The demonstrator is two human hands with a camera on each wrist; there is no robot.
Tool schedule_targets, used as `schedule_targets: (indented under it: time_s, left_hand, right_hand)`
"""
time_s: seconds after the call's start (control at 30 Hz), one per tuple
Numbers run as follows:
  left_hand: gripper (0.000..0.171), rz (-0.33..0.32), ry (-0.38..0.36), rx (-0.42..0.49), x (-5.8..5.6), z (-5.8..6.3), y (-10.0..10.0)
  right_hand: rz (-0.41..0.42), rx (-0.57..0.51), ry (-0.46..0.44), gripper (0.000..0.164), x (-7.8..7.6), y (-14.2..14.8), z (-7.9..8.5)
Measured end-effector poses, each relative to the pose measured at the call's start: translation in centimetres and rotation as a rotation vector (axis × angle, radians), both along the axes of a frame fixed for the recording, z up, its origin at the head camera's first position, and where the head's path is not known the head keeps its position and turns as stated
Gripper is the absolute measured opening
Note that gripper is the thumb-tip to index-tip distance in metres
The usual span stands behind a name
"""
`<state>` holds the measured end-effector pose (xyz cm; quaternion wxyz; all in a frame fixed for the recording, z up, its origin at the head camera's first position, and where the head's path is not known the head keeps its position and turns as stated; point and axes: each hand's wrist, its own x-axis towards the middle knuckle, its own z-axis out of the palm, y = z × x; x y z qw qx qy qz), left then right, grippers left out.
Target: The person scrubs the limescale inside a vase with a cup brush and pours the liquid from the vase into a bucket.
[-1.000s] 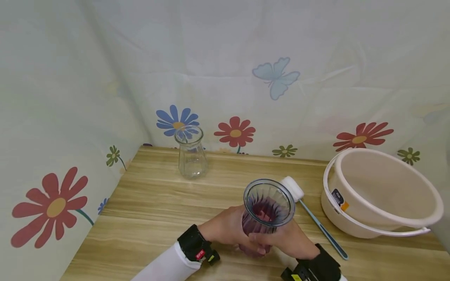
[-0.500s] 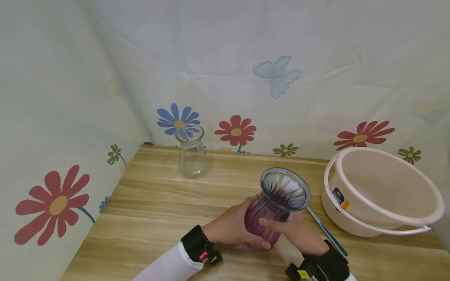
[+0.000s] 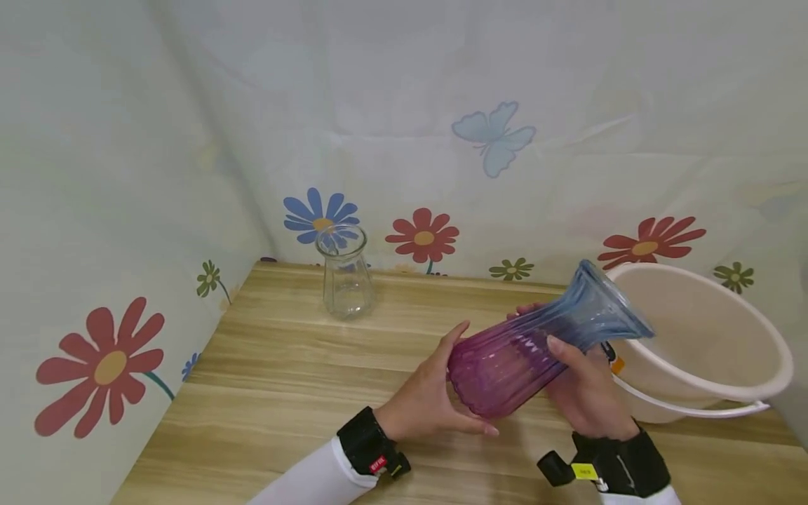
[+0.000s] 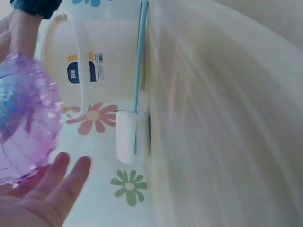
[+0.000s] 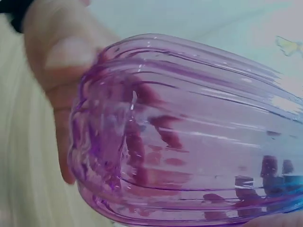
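A ribbed glass vase [image 3: 505, 361], pink at its base and blue at its flared mouth, is tilted nearly onto its side above the table. My right hand [image 3: 590, 389] grips it near the neck, thumb on the near side and fingers behind. Its mouth points right, over the near rim of the cream bucket [image 3: 701, 393]. At the base, my left hand [image 3: 423, 400] lies spread, fingers extended; in the left wrist view its fingers [image 4: 66, 189] reach out straight beside the glass. The right wrist view shows the pink vase body [image 5: 203, 127] close up.
A clear glass vase [image 3: 347, 287] stands upright at the table's back left. The left wrist view shows a sponge brush [image 4: 132, 137] with a white head and blue handle lying by the bucket. Behind the wooden table [image 3: 284, 365] hangs a flower-printed curtain [image 3: 379, 140].
The coloured vase has gone from upright to tipped rightward, its mouth swinging toward the bucket. My right hand has moved right and up with it; my left hand has spread out at the base.
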<state>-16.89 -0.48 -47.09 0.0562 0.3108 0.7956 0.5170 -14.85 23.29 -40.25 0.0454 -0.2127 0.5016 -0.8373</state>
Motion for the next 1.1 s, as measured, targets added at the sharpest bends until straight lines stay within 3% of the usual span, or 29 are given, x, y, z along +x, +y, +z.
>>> schedule_targets:
  time_s: [0.3, 0.47, 0.53, 0.6, 0.77, 0.97, 1.1]
  left_hand:
    - [0.126, 0.048, 0.044, 0.257, -0.6, 1.2, 2.6]
    - [0.119, 0.049, 0.075, 0.369, -1.2, 2.5, 3.6]
    - [0.121, 0.044, 0.075, 0.396, -1.4, 3.0, 3.9]
    - [0.123, 0.044, 0.074, 0.413, -1.6, 3.6, 4.2]
    - [0.121, 0.048, 0.068, 0.463, -1.8, 4.7, 5.0]
    - [0.11, 0.071, 0.047, 0.509, -2.2, 6.1, 6.1]
    - [0.103, 0.096, 0.062, 0.54, -2.6, 6.9, 6.6]
  right_hand:
    - [0.072, -0.336, -0.042, 0.044, -1.3, 1.2, 1.0]
    - [0.008, -0.469, -0.037, 0.05, -1.7, 1.4, 1.0]
    - [-0.042, -0.477, -0.035, 0.053, -1.8, 1.5, 1.1]
    - [-0.016, -0.537, -0.032, 0.05, -2.1, 1.8, 1.1]
    - [0.156, -0.71, -0.026, 0.04, -2.7, 2.3, 0.8]
    - [0.162, -0.765, -0.073, 0.051, -3.3, 2.3, 0.7]
    - [0.218, -0.808, -0.088, 0.065, -3.5, 2.0, 0.6]
